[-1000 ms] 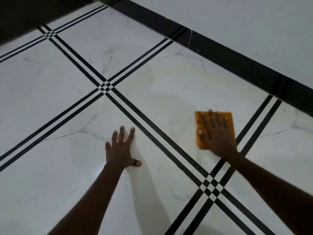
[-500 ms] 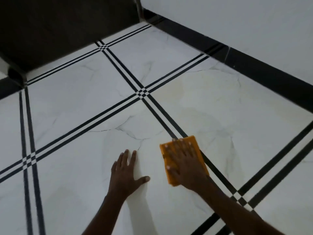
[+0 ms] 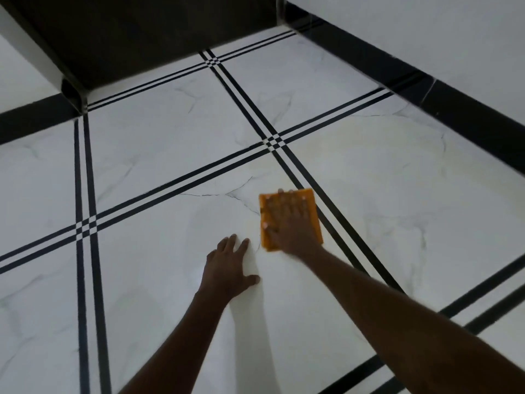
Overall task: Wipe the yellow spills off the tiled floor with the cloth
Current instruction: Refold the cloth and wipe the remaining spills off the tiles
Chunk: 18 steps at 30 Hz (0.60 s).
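The right hand (image 3: 289, 220) lies flat on the orange cloth (image 3: 314, 220) with its fingers spread out straight, and it pushes the cloth down on the tiled floor (image 3: 159, 155). A second ago the cloth was far over on the right tile, past the black stripes (image 3: 335, 217). Now it has slid left across those stripes and sits on the near tile, just beside the left hand (image 3: 230, 265). The left hand holds nothing; it rests flat on the floor with loose fingers and props the person up, much as it did before. The tile on the right has a faint yellow stain (image 3: 377, 155) on it. So it looks like the wiping is only partly done, and the cloth probably needs to go back over that tile.
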Motion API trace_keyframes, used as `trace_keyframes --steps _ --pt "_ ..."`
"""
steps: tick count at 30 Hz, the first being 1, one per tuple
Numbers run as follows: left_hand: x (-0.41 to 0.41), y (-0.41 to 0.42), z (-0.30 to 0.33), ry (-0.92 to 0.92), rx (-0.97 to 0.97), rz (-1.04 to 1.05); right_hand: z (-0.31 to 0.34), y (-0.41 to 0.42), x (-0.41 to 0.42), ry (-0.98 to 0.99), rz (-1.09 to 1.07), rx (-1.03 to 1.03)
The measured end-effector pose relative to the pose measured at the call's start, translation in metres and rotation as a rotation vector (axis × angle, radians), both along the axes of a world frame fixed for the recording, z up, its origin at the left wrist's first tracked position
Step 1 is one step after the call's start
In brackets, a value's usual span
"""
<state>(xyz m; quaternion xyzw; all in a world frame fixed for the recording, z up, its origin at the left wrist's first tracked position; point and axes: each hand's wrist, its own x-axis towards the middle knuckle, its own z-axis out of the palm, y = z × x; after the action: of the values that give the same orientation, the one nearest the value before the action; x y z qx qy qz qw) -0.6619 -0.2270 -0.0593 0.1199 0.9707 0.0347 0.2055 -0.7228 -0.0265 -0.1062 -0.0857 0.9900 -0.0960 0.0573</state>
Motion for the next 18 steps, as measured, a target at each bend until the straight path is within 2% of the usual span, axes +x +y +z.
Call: trace_keyframes --steps 4,5,7,8,10,13,16,18 --pt "0.019 -0.034 -0.002 0.005 -0.018 -0.002 0.015 0.013 0.040 -0.130 0.151 -0.002" --pt "0.020 -0.038 -0.002 -0.005 -0.016 -0.017 0.027 0.020 0.041 -0.157 0.089 -0.067" --pt "0.017 -0.036 0.002 -0.049 -0.008 -0.014 0.042 0.033 0.042 -0.121 -0.204 -0.254" --pt "0.014 -0.032 0.005 -0.075 -0.012 0.000 0.047 0.038 0.043 -0.078 -0.378 -0.272" --pt "0.009 -0.023 0.015 -0.129 -0.028 0.026 0.053 0.042 0.049 -0.082 -0.600 -0.158" --pt "-0.002 -0.014 0.026 -0.224 -0.028 0.064 0.051 0.030 0.052 -0.251 -0.747 -0.109" --pt "-0.016 -0.016 0.036 -0.291 0.009 0.115 0.061 0.016 0.037 -0.364 -0.837 -0.214" --pt "-0.027 -0.025 0.045 -0.304 0.025 0.129 0.074 0.010 0.022 -0.402 -0.824 -0.316"
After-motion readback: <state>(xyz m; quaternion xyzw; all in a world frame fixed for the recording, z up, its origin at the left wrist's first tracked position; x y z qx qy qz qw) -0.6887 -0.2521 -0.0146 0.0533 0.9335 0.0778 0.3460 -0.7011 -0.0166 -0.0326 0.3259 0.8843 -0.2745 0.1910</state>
